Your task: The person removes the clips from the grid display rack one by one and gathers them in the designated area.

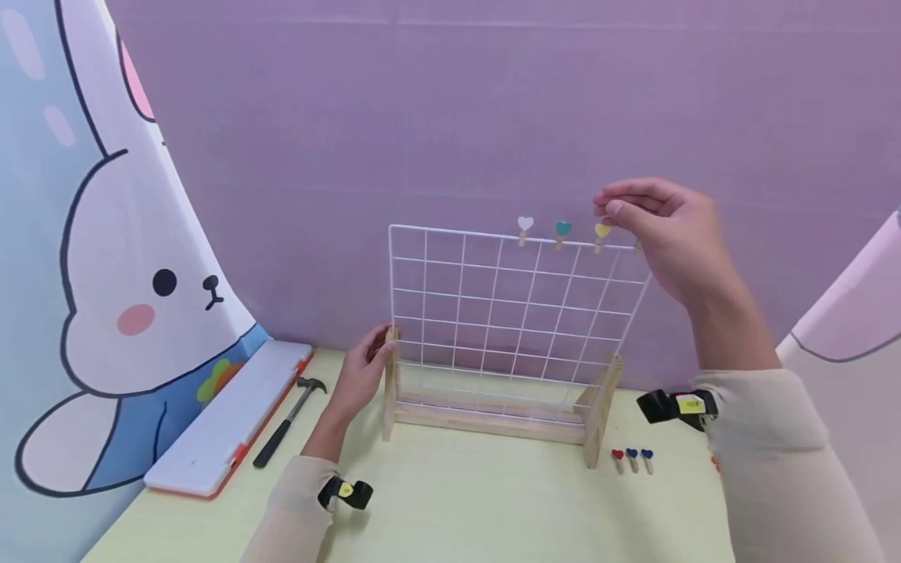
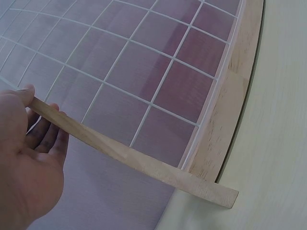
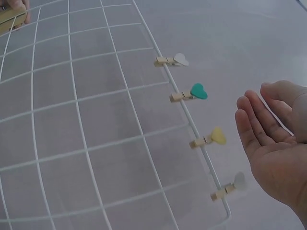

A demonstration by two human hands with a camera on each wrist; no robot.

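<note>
My left hand (image 1: 364, 367) grips the top of the left wooden post (image 2: 129, 158), thumb on one side and fingers on the other. The wooden stand (image 1: 486, 423) holds a white wire grid (image 1: 450, 231) upright. Along the grid's top wire sit small heart clothespins: a white one (image 3: 180, 60), a teal one (image 3: 198, 91), a yellow one (image 3: 218, 136) and a pale one (image 3: 239, 181) near the corner. In the head view the pale clothespin is mostly hidden by my right hand (image 1: 679, 231). That hand hovers just off the clothespins, fingers loosely bent, holding nothing.
On the table's right lie a red heart clothespin (image 1: 618, 455) and two blue heart clothespins (image 1: 632, 453). A hammer (image 1: 290, 422) lies at the left beside a long white case (image 1: 228, 418) with orange edges. A purple cloth (image 1: 422, 117) hangs behind the grid.
</note>
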